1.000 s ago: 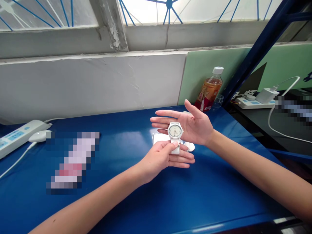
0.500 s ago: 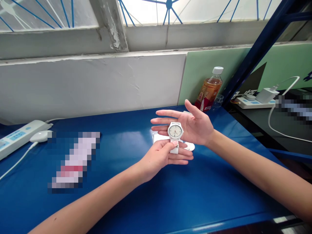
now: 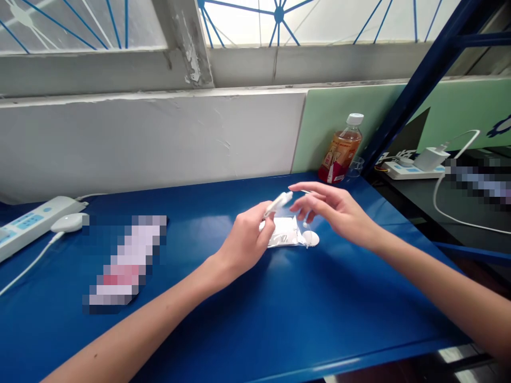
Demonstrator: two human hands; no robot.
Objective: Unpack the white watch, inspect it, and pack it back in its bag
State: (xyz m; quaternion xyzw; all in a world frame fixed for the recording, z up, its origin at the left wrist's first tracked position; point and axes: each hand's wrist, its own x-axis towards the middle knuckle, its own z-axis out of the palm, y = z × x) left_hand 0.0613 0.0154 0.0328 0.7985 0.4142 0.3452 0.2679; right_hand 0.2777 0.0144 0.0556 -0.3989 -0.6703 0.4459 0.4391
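Note:
My left hand (image 3: 249, 234) is closed round the strap of a white wristwatch (image 3: 279, 202), held tilted above the blue desk (image 3: 223, 330). The dial is turned away from me, and the watch is a little blurred. Just to its right hovers my right hand (image 3: 333, 207), fingers apart and loosely bent, with nothing plainly held in it. Beneath the hands lies a clear plastic packet (image 3: 285, 232) with white contents, partly covered by my left hand. A round white disc (image 3: 310, 238) rests at the packet's right end.
A bottle of orange drink (image 3: 341, 151) stands at the back right by a blue post (image 3: 419, 80). On the left are a pixelated flat object (image 3: 128, 260) and a white power strip (image 3: 38, 223) with a cable. Another power strip (image 3: 413, 170) sits beyond the post.
The watch has tipped from face-up to edge-on in my left hand. My right hand has turned from palm-up to palm-down and moved right, away from the watch.

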